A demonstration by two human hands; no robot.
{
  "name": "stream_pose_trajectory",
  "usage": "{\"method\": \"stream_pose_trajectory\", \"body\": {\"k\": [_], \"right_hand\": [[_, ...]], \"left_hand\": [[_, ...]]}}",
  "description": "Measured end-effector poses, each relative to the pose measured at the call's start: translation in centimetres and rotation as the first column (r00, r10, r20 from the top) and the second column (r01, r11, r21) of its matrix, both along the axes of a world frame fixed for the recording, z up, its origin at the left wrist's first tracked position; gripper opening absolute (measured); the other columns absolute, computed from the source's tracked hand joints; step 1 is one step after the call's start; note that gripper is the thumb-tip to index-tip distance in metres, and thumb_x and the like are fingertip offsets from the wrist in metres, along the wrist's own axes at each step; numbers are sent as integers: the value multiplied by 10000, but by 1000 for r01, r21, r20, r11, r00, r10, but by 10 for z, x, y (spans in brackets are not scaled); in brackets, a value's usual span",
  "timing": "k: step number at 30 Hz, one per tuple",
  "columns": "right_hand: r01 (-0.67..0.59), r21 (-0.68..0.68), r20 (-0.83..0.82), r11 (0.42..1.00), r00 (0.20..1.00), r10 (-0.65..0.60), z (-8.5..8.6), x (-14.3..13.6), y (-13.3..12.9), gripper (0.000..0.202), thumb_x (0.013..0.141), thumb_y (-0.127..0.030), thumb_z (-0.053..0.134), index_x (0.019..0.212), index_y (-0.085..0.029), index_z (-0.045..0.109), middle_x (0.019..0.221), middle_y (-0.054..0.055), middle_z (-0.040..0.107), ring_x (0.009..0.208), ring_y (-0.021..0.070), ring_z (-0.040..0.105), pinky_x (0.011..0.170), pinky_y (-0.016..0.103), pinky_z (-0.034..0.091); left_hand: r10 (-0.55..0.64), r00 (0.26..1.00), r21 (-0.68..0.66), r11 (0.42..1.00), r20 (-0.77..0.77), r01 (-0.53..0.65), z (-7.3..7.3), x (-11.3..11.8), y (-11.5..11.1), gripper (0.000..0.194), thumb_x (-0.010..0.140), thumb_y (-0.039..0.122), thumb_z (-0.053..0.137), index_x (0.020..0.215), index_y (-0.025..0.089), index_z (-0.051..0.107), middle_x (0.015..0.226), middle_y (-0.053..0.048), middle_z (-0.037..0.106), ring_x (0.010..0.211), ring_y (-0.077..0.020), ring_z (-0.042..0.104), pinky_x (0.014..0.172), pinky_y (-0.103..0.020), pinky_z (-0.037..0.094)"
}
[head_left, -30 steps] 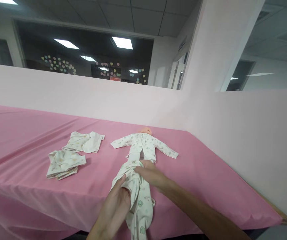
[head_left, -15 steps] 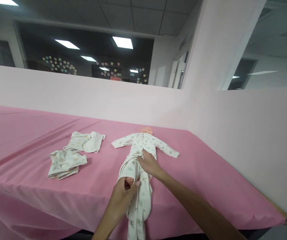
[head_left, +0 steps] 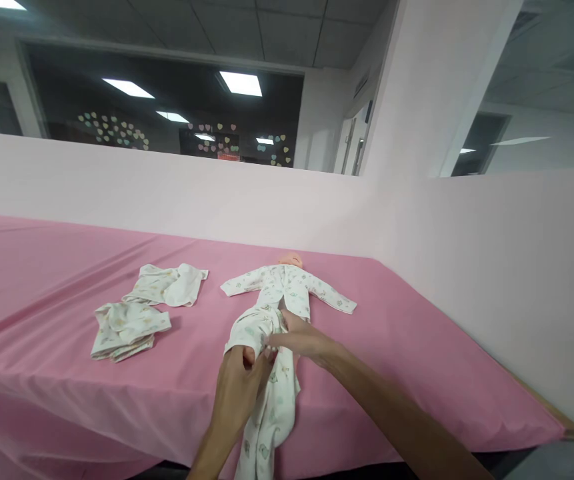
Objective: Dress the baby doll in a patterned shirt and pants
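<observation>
A baby doll (head_left: pixel 293 259) lies on its back, head toward the wall, in a white printed long-sleeved top (head_left: pixel 271 283) with both sleeves spread. Matching baby trousers (head_left: pixel 267 427) are bunched about its legs, one leg hanging over the table's front edge. My left hand (head_left: pixel 239 383) is closed at a trouser-leg opening, around a skin-coloured bit of the doll that looks like its foot; the fingers hide most of it. Bent over the gathered upper part of the trousers, my right hand (head_left: pixel 299 335) pinches the cloth just below the top's hem.
To the left lie a folded printed garment (head_left: pixel 129 328) and, behind it, another white printed garment (head_left: pixel 169 283). A pink cloth (head_left: pixel 407 360) covers the table. The white wall (head_left: pixel 287 207) with windows runs along the back and right side.
My left hand has moved slightly up and left with the trouser leg. My right hand has shifted a little nearer, and the trousers are more bunched, away from the top's hem.
</observation>
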State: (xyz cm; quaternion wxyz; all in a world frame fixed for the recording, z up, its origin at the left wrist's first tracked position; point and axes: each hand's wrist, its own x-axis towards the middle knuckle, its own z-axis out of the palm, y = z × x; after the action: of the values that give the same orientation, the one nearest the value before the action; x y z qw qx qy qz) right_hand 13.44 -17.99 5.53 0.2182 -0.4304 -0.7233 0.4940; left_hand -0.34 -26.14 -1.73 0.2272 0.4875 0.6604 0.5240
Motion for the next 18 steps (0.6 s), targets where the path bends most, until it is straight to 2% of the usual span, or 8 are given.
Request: {"method": "stream_pose_trajectory", "body": {"k": [3, 6, 8, 11, 15, 18], "right_hand": [[-29, 14, -28, 999, 999, 29, -4, -1, -5, 507, 641, -222, 691, 1120, -199, 528, 1083, 44, 645, 1004, 235, 602, 788, 313, 481], [-29, 203, 93, 979, 996, 11, -6, -7, 1, 397, 657, -194, 621, 1046, -199, 540, 1013, 39, 647, 946, 222, 587, 754, 302, 450], [-27, 355, 295, 935, 952, -85, -6, -11, 8, 278, 679, -206, 576, 955, -197, 543, 936, 48, 642, 904, 237, 576, 743, 320, 417], [-76, 525, 502, 848, 832, -237, -7, -17, 19, 176, 709, -196, 503, 883, -192, 531, 890, 78, 635, 908, 270, 565, 766, 351, 374], [-94, 649, 532, 755, 765, -362, -13, -22, 36, 191, 734, -173, 472, 907, -173, 552, 944, 126, 654, 1004, 306, 537, 829, 391, 337], [-48, 656, 507, 753, 768, -392, -15, -23, 53, 198, 735, -180, 490, 907, -160, 586, 990, 145, 663, 1058, 324, 512, 854, 406, 322]], "left_hand": [[-59, 996, 0, 998, 72, 59, -3, -3, 1, 383, 824, 532, 570, 721, 219, 374, 675, 46, 406, 605, -130, 419, 555, -251, 358], [-151, 980, 40, 988, 132, 147, -7, -4, 0, 350, 855, 527, 527, 755, 213, 409, 703, 29, 454, 642, -146, 478, 599, -266, 406], [-184, 980, 86, 980, 79, 178, -9, -3, 1, 338, 885, 513, 481, 742, 213, 414, 708, 12, 490, 675, -165, 514, 628, -279, 420], [-144, 987, 87, 985, -68, 150, -11, -2, 1, 291, 921, 474, 421, 805, 213, 474, 790, -30, 585, 762, -213, 577, 666, -306, 428], [-69, 979, 22, 997, -192, 74, -11, -2, -2, 265, 946, 397, 372, 1089, 240, 530, 999, -66, 661, 872, -259, 635, 720, -347, 438], [-59, 972, 17, 998, -229, 65, -12, -2, -6, 292, 944, 371, 368, 1154, 253, 533, 1058, -71, 664, 937, -270, 636, 763, -366, 448]]}}
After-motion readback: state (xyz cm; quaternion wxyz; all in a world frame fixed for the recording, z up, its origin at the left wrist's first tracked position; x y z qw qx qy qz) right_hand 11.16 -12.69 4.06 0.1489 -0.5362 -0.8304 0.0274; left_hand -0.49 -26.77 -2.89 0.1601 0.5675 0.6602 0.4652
